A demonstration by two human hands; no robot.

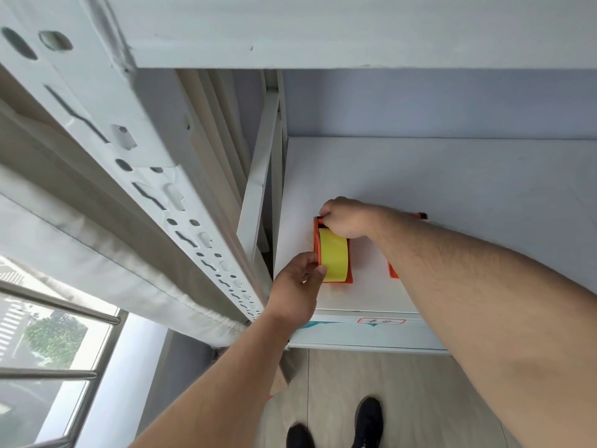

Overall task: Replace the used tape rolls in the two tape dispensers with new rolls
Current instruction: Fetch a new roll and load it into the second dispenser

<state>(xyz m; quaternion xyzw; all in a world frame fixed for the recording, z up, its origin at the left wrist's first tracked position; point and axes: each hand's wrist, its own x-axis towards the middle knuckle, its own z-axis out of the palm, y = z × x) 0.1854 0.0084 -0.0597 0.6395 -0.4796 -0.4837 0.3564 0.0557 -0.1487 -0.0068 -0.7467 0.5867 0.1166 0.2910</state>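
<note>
Left hand (298, 279): fingers curled, thumb and fingertips pinching the lower left edge of the orange tape dispenser (332, 253), thumb tip lying against the yellow tape roll (334, 255). Right hand (347, 219): fingers closed tight on the dispenser's far end, at its upper left corner, where a dark edge shows — whether they grip tape or the cutter itself cannot be told.

The yellow roll sits inside the orange frame, its broad face up, near the centre of the frame, slightly left. The dispenser lies flat on the white shelf (452, 189), close to that shelf's left edge.

Second orange dispenser (393, 270) — mostly hidden behind the right forearm; only a sliver shows lower down and a dark tip further up right. Its roll cannot be seen.

Shelf front edge carries a red-bordered label (381, 321); the writing is unreadable. White perforated rack upright (155, 176) runs diagonally across the left half. Window (48, 344) in the lower left corner. Two dark shoes (368, 421) on the pale floor at the bottom centre.
</note>
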